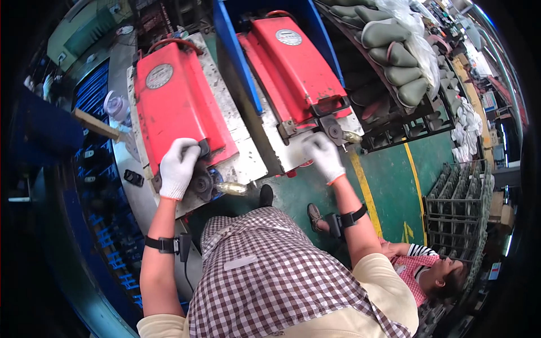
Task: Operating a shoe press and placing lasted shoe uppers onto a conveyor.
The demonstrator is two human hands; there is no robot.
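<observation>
My left hand [179,168], in a white glove, closes its fingers on the black handle [204,147] at the near end of the left red machine cover [179,104]. Below that handle sit a dark round knob [202,183] and a yellowish translucent grip [232,188]. My right hand [324,159], gloved too, is over the near edge of the right metal plate [293,152], with nothing visible in it and its fingers loosely stretched. Just beyond it are a dark round knob [333,132] and the black handle [331,107] of the right red cover [298,59].
Blue panels [235,53] flank the right cover. Grey-green shoe forms [399,56] fill a rack at the right. A small black device [133,178] lies on the left bench. A person [420,267] is at the lower right, near a metal rack [457,203]. Yellow lines [365,191] mark the green floor.
</observation>
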